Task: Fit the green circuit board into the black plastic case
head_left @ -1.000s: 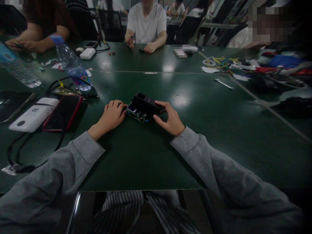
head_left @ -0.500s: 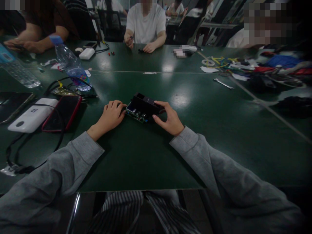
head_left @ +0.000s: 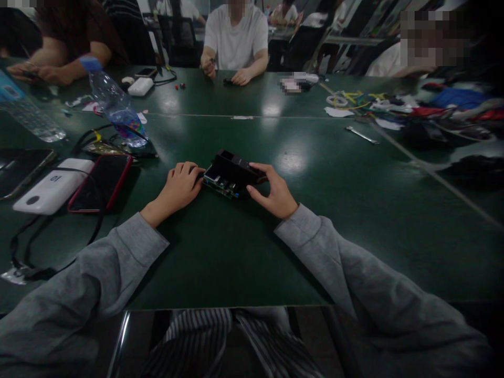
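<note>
Right hand: its thumb and pointing finger (head_left: 275, 195) pinch the right end of the black case, one on each side. The grip looks closed on it.
Left hand: its fingers (head_left: 175, 188) bend in close to the other end, and the tips seem to touch there. One cannot tell if they squeeze or just rest.
Black case: it (head_left: 235, 167) is between the two hands, in front of the person, low at the table top, and set a bit slantwise.
Green board: it (head_left: 220, 187) pokes out along the near side of the case, with its small parts in plain sight.
Done so far: the case and the board seem to be together, one against the other.
Left to do: the board's near side is bare, so the box looks not all closed up. Whether the two are fixed together is too dark and small to tell.
Wrench: it (head_left: 361, 135) lies past the right hand, well apart from it, and no hand touches it.
Left side: a red-edged phone (head_left: 101, 181) lies beside a white power bank (head_left: 53, 186), and a bottle (head_left: 118, 107) stands behind them.
Green table: it (head_left: 220, 257) holds all of this.
Far side: a person in a white shirt (head_left: 236, 39) sits there.
</note>
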Motion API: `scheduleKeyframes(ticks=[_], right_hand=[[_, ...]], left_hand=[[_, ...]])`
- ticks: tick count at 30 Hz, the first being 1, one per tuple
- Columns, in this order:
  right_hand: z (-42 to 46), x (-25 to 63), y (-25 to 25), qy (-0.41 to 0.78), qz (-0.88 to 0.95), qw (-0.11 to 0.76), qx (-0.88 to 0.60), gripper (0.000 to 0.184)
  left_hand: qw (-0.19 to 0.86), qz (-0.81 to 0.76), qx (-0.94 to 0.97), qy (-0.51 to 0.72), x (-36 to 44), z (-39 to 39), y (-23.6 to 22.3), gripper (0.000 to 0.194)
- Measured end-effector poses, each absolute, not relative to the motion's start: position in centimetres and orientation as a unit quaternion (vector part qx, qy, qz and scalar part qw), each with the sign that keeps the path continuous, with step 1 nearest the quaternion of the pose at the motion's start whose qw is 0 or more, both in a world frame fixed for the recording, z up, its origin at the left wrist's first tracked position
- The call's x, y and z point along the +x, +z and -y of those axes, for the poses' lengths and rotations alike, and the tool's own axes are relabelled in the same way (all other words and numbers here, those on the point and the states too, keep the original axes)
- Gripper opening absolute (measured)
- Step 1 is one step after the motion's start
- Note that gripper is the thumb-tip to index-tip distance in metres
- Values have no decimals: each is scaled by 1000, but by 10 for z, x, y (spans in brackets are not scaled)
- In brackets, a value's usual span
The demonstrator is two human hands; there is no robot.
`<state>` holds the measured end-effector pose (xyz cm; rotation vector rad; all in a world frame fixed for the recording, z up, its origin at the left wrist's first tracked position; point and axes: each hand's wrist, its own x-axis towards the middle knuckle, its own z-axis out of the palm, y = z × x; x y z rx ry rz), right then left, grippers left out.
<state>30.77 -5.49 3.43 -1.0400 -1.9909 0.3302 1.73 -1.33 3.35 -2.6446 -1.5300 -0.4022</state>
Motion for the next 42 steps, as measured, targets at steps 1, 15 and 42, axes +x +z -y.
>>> scheduleKeyframes(ticks=[1, 15, 42], right_hand=[[55, 308, 34, 132, 795, 424, -414, 55], [55, 307, 35, 136, 792, 417, -425, 56], [54, 308, 33, 139, 793, 416, -423, 57]], left_hand=[[28, 497, -858, -130, 17, 13, 33, 38], [21, 497, -857, -132, 17, 14, 35, 38], [20, 493, -860, -135, 17, 13, 34, 37]])
